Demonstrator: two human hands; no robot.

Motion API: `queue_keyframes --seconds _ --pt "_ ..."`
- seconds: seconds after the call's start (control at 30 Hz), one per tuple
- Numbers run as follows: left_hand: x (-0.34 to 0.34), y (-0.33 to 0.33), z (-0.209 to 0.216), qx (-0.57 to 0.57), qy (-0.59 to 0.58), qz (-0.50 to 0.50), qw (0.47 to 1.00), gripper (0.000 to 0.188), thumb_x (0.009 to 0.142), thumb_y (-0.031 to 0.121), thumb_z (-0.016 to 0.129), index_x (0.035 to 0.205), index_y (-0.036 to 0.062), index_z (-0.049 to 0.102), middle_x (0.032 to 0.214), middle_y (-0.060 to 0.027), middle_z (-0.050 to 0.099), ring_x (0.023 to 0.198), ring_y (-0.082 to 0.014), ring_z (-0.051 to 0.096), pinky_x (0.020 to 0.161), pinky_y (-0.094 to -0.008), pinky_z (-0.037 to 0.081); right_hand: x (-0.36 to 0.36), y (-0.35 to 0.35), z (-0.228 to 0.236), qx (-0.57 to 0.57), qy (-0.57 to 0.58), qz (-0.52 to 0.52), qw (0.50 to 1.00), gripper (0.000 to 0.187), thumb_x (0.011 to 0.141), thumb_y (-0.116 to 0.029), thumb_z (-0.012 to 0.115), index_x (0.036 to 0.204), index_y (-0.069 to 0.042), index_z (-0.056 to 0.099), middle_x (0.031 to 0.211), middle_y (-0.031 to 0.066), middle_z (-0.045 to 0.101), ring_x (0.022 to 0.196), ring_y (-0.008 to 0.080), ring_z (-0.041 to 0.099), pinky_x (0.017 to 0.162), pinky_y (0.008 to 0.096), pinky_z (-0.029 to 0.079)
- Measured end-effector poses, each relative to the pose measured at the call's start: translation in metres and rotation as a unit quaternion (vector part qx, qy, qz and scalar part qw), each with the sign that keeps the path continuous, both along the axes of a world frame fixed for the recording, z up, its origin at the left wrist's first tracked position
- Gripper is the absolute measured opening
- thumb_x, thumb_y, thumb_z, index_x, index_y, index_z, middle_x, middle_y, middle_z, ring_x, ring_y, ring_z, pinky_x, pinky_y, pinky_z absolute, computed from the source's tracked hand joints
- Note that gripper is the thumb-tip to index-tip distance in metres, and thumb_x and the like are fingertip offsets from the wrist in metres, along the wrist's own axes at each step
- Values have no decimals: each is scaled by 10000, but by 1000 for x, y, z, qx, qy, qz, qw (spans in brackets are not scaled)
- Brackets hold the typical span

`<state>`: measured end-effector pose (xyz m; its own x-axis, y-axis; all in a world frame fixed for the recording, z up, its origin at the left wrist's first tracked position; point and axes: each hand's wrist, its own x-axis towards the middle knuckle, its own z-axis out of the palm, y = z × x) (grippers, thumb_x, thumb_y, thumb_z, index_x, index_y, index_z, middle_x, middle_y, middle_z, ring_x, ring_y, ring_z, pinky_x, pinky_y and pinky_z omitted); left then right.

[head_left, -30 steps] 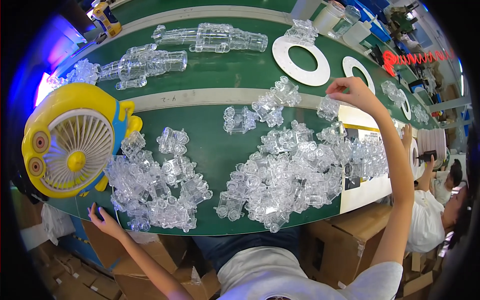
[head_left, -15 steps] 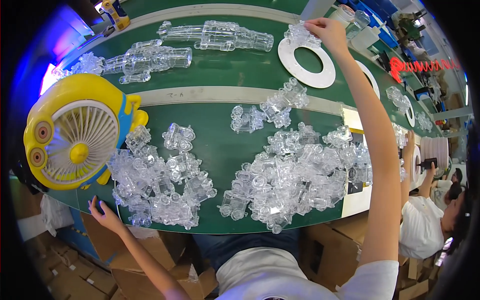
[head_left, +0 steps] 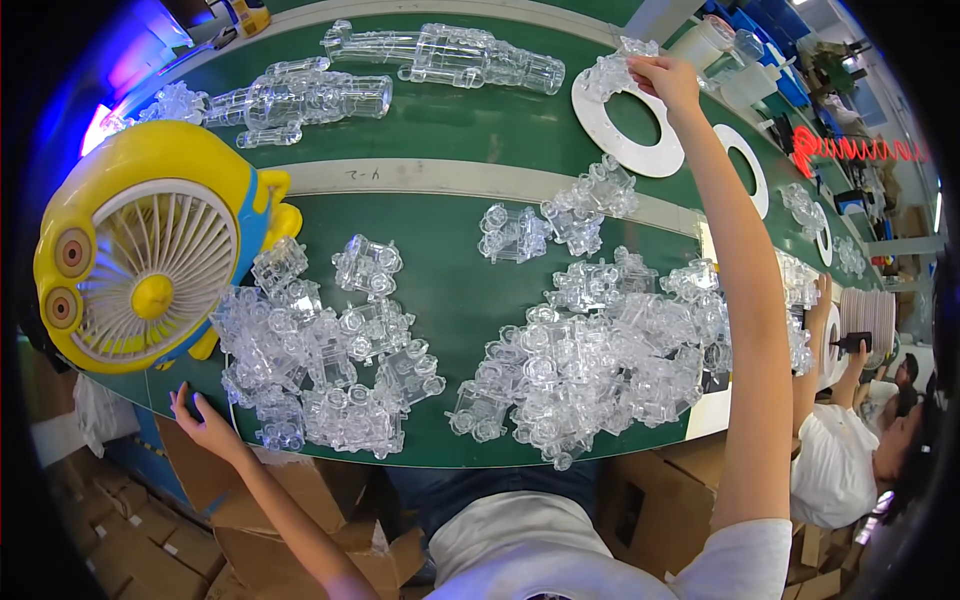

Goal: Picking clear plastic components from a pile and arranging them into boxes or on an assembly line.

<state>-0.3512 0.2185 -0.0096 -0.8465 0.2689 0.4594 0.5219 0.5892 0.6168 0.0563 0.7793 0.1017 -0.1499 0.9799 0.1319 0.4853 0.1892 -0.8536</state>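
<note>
My right arm reaches to the far right, where my right hand (head_left: 668, 84) pinches a small clear plastic part (head_left: 607, 76) at the far rim of a flat white ring (head_left: 640, 158). Another bit of clear plastic (head_left: 638, 47) shows just beyond the fingertips; whether it is the same part, I cannot tell. At the near left edge of the green table (head_left: 440, 330), my left hand (head_left: 207, 428) is empty with its fingers apart. Close to it lies a heap of clear plastic parts (head_left: 325, 365). A larger heap of similar parts (head_left: 590, 360) spreads right of the middle.
A yellow cartoon-shaped fan (head_left: 150, 295) stands at the left. Two long clear plastic assemblies (head_left: 450, 58) lie across the far side. A second white ring (head_left: 745, 175) sits farther right. Cardboard boxes (head_left: 285, 495) are below the table edge. A co-worker (head_left: 835, 460) is at the right.
The whole view has shifted slightly. My right hand stays by the white ring, with the clear part moved a little at its fingertips. My left hand has hardly moved.
</note>
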Motion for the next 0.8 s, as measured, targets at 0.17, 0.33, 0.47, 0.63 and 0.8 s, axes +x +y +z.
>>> queue_keyframes --seconds 0.17,0.33,0.47,0.63,0.8 --pt "-2 -3 -1 4 -7 -6 1000 249 812 97 480 1035 27 569 1210 -176 453 1169 -264 389 977 -358 265 -8 -4 -3 -15 17 -10 1000 178 726 -137 652 822 13 645 735 48 629 656 87 591 605 180 480" --pt "-2 0 -2 -3 5 -4 1000 248 811 94 480 1032 25 568 1193 -172 464 1165 -264 394 969 -357 274 2 15 -9 -20 0 18 1000 188 746 -143 641 863 5 642 770 48 629 694 92 597 640 187 485" --pt "-2 -1 -2 7 0 -5 1000 246 810 94 480 1029 24 568 1178 -173 471 1164 -264 394 966 -359 277 -6 13 -11 -12 10 13 1000 182 733 -132 652 842 13 643 761 55 630 678 100 599 629 192 492" --pt "-3 -1 -1 2 -5 -10 1000 247 810 95 482 1030 24 568 1187 -175 465 1167 -263 393 967 -358 277 -15 6 -9 -14 11 -1 1000 188 729 -130 655 843 19 641 767 60 630 680 103 601 628 194 497" --pt "-3 0 -3 3 -6 -6 1000 247 811 96 484 1032 26 570 1213 -179 449 1174 -266 386 972 -357 270 -19 2 -9 -2 17 -4 1000 176 724 -120 655 836 16 647 760 64 632 675 105 604 624 196 501"
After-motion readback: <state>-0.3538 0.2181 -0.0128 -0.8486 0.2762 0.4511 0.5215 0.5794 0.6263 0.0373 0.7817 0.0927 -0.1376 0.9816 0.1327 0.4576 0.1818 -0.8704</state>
